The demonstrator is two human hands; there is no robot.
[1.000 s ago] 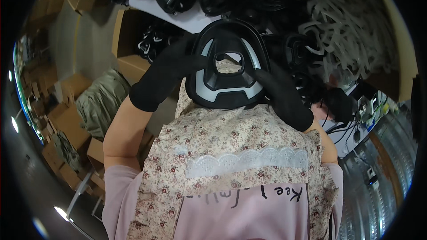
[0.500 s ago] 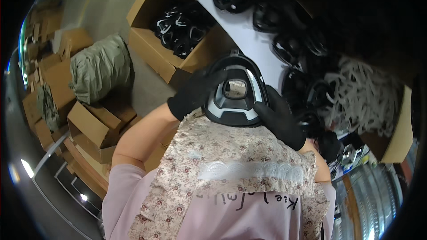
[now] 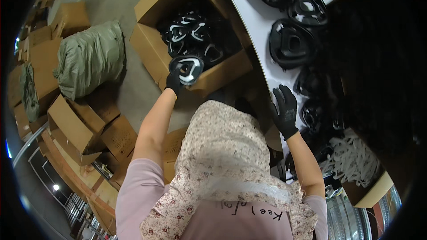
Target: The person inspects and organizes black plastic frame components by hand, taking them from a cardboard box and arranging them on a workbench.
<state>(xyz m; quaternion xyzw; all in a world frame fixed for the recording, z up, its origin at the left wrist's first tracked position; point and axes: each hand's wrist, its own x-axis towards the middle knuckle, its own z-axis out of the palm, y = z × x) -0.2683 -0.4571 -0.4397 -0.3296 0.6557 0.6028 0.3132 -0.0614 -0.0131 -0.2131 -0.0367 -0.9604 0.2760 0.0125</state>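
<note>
- Left hand (image 3: 173,81), in a black glove, clenched on the lower edge of a black-and-white rounded plastic part (image 3: 186,69), held out at about 11 o'clock from the apron.
- Part poised over the near rim of an open cardboard box (image 3: 153,60) on the floor, just above the front wall at roughly 11 o'clock in view.
- Inside that box, at 12 o'clock from the held part, a heap of similar black parts with white trim (image 3: 191,35), stacked loosely.
- Right hand (image 3: 284,111), also black-gloved, released and holding nothing, fingers spread, hovering at the edge of the white tabletop (image 3: 258,22) at about 3 o'clock from centre.
- Spread across the tabletop from 12 to 2 o'clock, flat black ring-shaped parts (image 3: 291,44), lying side by side.
- Lower on the right, at about 4 o'clock, a tangle of white strips (image 3: 351,160) near a further cardboard box edge (image 3: 371,193).
- Floral-print apron (image 3: 227,160) filling the lower middle, over pink sleeves.
- On the floor at 9 to 10 o'clock, a stuffed grey-green sack (image 3: 89,58), next to several closed and open cardboard cartons (image 3: 75,124).
- Two hands well apart, left over the box, right by the tabletop.
</note>
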